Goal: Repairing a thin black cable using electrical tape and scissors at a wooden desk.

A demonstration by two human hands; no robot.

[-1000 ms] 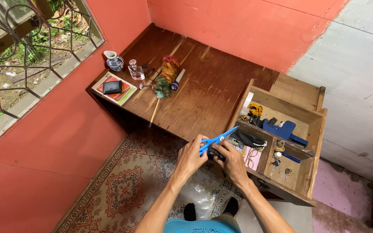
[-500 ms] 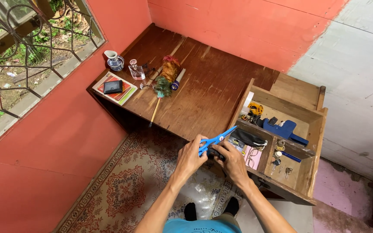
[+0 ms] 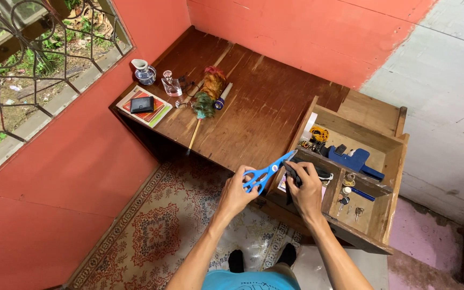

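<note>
Worn wooden bench in a salmon-walled corner — left hand grips blue scissors, right hand clutches a dark cloth — patterned rug below.

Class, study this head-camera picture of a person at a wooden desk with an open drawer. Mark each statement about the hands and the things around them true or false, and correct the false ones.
1. The left hand holds blue scissors. True.
2. The right hand rests on the black wallet. False: the wallet lies far off on the desk's corner; the hand grips a dark thing at the drawer.
3. The feather duster lies in the drawer. False: it lies on the desk.
4. A blue tool lies in the drawer. True.
</note>
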